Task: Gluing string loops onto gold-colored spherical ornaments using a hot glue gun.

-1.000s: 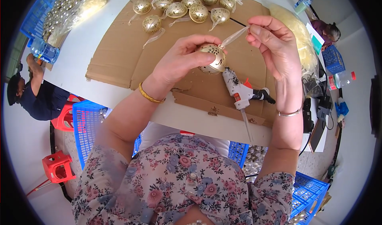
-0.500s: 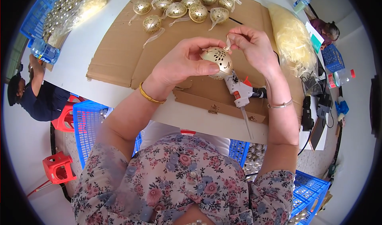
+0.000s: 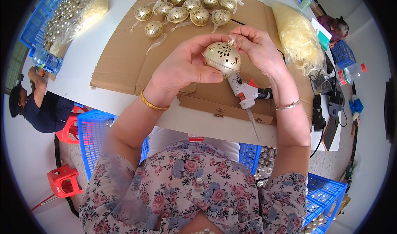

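My left hand holds a pale gold, round bell ornament with leaf-like cut-outs and dark lettering, thumb below and fingers behind. At the top of the ornament, my right hand pinches a sheer whitish ribbon close to the small metal loop. Part of the ribbon is hidden by those fingers. Just beneath the ornament, a white glue gun with a clear glue stick rests on the cardboard sheet. Several similar ornaments with ribbons lie at the sheet's far side.
A clear bag of cream ribbons lies right, near black power adapters and a bottle. At far left stand a blue crate and many small gold balls. One person is at left, another far right.
The ornament has turned slightly in my left hand, showing more lettering. My right fingers have come down closer to the loop, with less ribbon standing up. The whole view has shifted a little.
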{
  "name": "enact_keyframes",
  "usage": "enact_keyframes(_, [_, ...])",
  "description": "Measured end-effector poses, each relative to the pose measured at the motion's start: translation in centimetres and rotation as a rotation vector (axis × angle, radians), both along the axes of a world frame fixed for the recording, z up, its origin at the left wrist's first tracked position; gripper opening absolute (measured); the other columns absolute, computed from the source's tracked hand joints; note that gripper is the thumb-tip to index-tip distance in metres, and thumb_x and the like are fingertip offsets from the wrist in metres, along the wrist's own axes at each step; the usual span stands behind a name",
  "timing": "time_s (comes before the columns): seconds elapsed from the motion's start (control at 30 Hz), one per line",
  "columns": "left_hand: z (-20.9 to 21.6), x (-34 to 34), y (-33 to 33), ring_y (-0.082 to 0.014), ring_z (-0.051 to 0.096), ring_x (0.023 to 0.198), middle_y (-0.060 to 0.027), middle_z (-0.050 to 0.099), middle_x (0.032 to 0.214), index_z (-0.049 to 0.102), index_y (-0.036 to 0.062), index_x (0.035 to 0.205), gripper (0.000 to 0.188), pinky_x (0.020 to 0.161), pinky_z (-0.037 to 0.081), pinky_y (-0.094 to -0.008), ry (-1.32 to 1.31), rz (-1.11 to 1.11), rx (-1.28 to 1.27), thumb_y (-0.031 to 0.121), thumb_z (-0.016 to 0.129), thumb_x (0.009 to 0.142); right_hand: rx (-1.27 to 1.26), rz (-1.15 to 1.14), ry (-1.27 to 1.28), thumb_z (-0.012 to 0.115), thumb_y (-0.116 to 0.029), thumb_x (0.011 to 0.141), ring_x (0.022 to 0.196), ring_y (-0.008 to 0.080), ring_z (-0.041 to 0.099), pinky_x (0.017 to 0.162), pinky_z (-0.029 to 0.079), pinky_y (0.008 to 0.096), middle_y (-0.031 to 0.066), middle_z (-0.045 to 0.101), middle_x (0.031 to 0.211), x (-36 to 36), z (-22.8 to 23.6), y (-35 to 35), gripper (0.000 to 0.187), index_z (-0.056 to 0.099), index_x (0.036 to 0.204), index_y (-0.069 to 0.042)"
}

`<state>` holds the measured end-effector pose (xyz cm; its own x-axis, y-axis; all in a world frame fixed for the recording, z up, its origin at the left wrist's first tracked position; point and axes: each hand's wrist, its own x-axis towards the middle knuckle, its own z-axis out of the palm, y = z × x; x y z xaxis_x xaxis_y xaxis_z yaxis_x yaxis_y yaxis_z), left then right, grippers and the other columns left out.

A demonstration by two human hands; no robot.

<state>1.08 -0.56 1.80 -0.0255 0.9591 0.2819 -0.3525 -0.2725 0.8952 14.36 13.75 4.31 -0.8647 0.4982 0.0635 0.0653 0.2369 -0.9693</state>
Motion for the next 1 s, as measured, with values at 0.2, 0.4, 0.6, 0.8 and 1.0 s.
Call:
enact_keyframes(0.2, [0.8, 0.3, 0.3, -0.0176, 0.049, 0.11, -0.0076, 0.041, 0.126, 0.052, 0.0005, 0.115, 0.055, 0.09, 0.045, -0.0297, 0.143, 0.08, 0.125, -0.001, 0.073, 0.065, -0.018, 0.018, 0.036, 0.051, -0.014, 0.09, 0.078, 0.0054, 0.051, 0.072, 0.042, 0.0198, -0.0003, 0.06, 0.086, 0.1, -0.3, 0.5, 0.018, 0.06, 0.1, -0.001])
enact_keyframes(0.4, [0.7, 0.7, 1.0, -0.017, 0.049, 0.109, -0.0075, 0.044, 0.125, 0.054, 0.0001, 0.114, 0.052, 0.09, 0.044, -0.0294, 0.201, 0.091, 0.183, -0.002, 0.071, 0.066, 0.032, 0.038, 0.024, 0.047, -0.013, 0.092, 0.085, 0.008, 0.054, 0.076, 0.044, 0.0219, 0.0026, 0.06, 0.093, 0.1, -1.0, 0.8, 0.022, 0.056, 0.107, 0.0])
enact_keyframes(0.6, [0.6, -0.1, 1.0, -0.0154, 0.056, 0.096, -0.0074, 0.058, 0.108, 0.054, 0.0004, 0.116, 0.05, 0.083, 0.047, -0.0273, 0.184, 0.118, 0.056, -0.001, 0.069, 0.068, 0.501, -0.027, -0.117, 0.051, -0.008, 0.088, 0.076, 0.0077, 0.054, 0.068, 0.044, 0.0214, 0.0024, 0.062, 0.089, 0.3, -0.6, 0.8, 0.021, 0.06, 0.106, -0.003])
enact_keyframes(0.8, [-3.4, -4.2, 2.1, -0.0192, 0.057, 0.1, -0.0109, 0.053, 0.12, 0.047, -0.0013, 0.121, 0.044, 0.084, 0.051, -0.0347, 0.035, 0.225, -0.056, 0.001, 0.059, 0.079, 0.539, 0.064, -0.186, 0.06, -0.006, 0.079, 0.08, 0.009, 0.054, 0.073, 0.044, 0.0235, 0.0029, 0.062, 0.093, 3.8, 2.4, 1.1, 0.034, 0.058, 0.113, -0.006])
enact_keyframes(1.0, [-4.1, -5.0, 2.1, -0.0181, 0.058, 0.096, -0.0104, 0.057, 0.109, 0.046, -0.0018, 0.122, 0.046, 0.083, 0.051, -0.0322, -0.009, 0.263, -0.142, 0.002, 0.062, 0.078, 0.929, 0.302, -0.386, 0.069, -0.007, 0.062, 0.101, 0.0293, 0.053, 0.088, 0.043, 0.0347, 0.0114, 0.053, 0.117, 7.9, 1.3, -0.2, 0.056, 0.055, 0.116, -0.006])
